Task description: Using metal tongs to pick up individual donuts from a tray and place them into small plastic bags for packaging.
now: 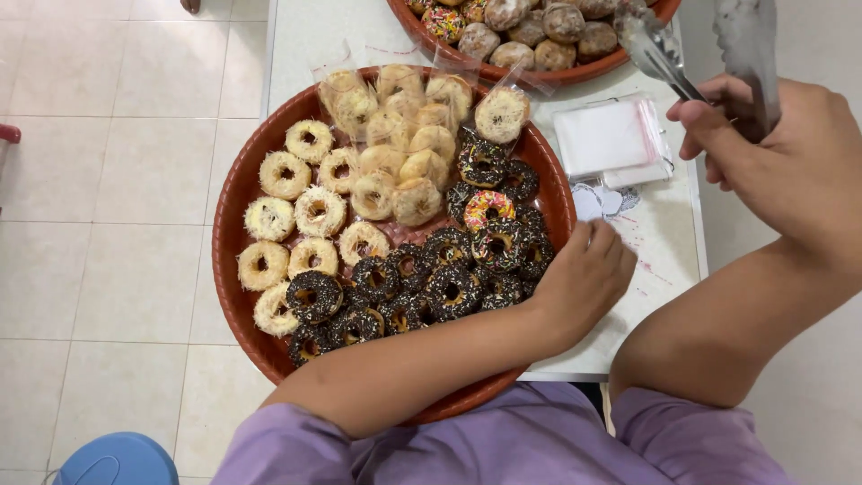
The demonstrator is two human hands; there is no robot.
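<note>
A big round brown tray [235, 193] holds several doughnuts: coconut-coated ones [285, 174] on the left, chocolate-sprinkled ones [453, 289] at the front and right, and bagged pale ones [388, 128] at the back. One doughnut with coloured sprinkles [488, 208] lies among the dark ones. My left hand [585, 280] rests on the white table just past the tray's right rim, fingers curled, near a clear plastic bag. My right hand [779, 157] is raised at the right and grips metal tongs [663, 52] that point toward the far tray.
A second brown tray [575, 74] of round sugared and sprinkled doughnuts stands at the table's far edge. A stack of clear plastic bags [611, 139] lies right of the big tray. The white table [660, 229] ends at the right; tiled floor surrounds it. A blue stool [117, 460] sits bottom left.
</note>
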